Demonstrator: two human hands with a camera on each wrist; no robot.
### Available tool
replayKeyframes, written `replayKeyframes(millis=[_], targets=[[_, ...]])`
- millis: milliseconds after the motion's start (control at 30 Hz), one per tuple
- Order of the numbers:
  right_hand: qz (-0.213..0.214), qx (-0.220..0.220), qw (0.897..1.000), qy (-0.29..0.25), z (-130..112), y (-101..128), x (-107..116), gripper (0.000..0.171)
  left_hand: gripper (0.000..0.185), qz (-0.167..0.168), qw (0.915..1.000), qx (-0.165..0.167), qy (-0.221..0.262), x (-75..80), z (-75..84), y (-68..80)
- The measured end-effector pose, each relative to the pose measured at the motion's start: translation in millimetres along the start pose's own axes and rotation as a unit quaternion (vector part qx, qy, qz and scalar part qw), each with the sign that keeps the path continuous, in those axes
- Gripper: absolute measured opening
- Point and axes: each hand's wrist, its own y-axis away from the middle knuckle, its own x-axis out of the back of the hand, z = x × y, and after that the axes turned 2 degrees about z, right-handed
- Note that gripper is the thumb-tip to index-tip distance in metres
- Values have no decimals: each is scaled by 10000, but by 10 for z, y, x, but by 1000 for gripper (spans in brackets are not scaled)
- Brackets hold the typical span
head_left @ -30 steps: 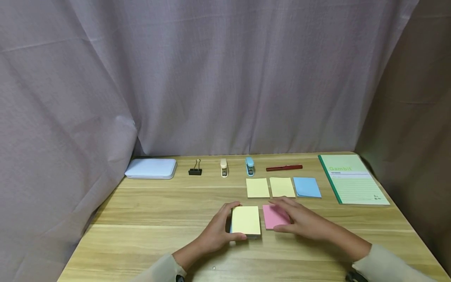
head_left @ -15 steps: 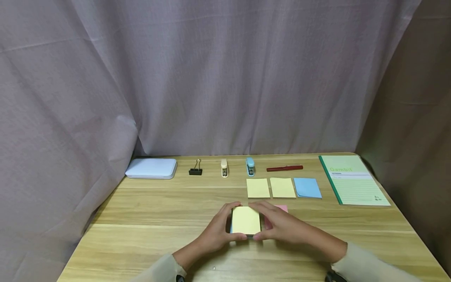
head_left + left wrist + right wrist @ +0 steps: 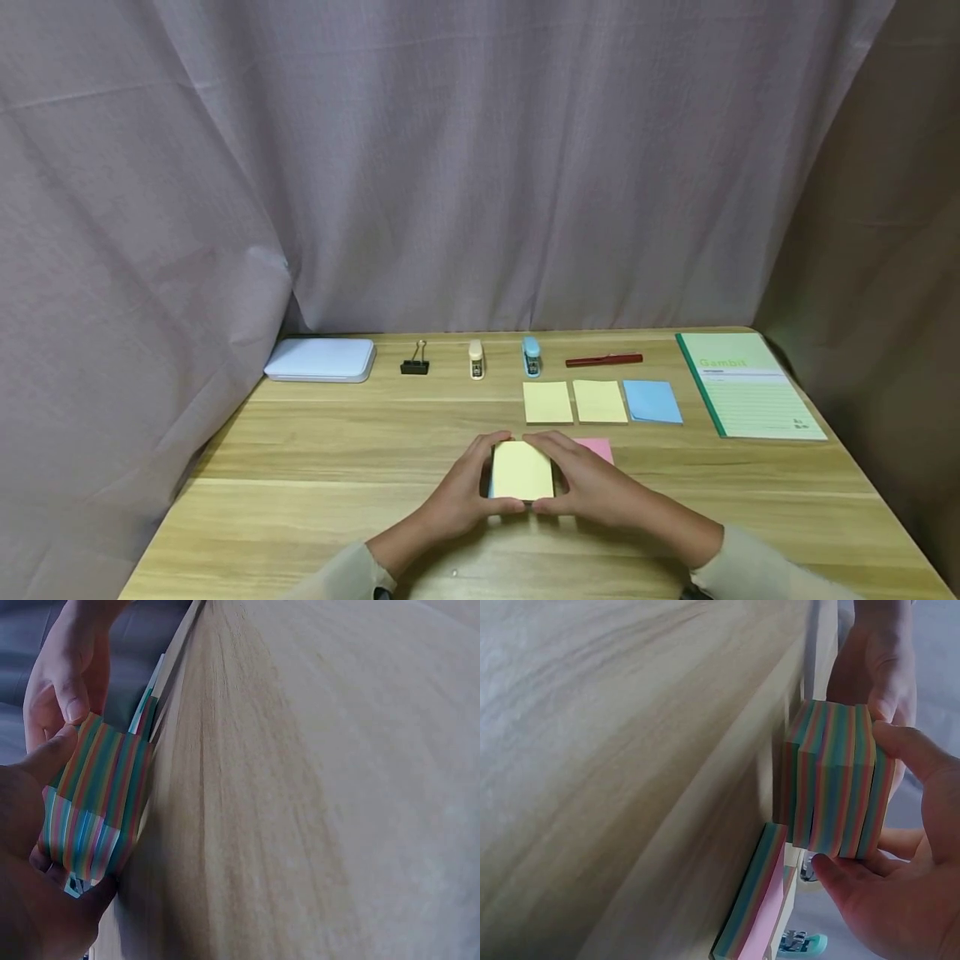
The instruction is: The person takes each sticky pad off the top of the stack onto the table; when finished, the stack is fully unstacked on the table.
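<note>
A stack of several sticky note pads, yellow on top, sits between both hands near the front of the table. My left hand grips its left side, thumb at the near edge and fingers at the far edge. My right hand holds the right side in the same way, thumb tips close together. Rainbow-striped pad edges show in the right wrist view, slightly out of line with one another. A pink sticky note pad lies just right of the stack, partly hidden behind the right hand.
Two yellow pads and a blue pad form a row behind. Farther back are a white case, black binder clip, cream stapler, blue stapler and red pen. A green notebook lies at right.
My right hand has moved left from the pink pad to the yellow-topped stack and now holds its right side. The left hand has stayed at the stack.
</note>
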Motion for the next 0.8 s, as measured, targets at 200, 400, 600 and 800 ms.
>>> replayKeyframes(millis=[200,400,600,800], targets=[[-35,29,10000,77,2,-6,12,90,91,-41,10000,-37,-25,10,-7,-3],[-1,81,9998,170,-11,-5,13,85,92,-175,9994,-155,-254,14,-61,4],[40,109,9998,166,-2,-3,28,85,97,-279,9994,-125,-142,25,-73,-4],[0,145,9999,25,19,-7,49,85,97,-267,9996,-18,-76,41,-75,-6]])
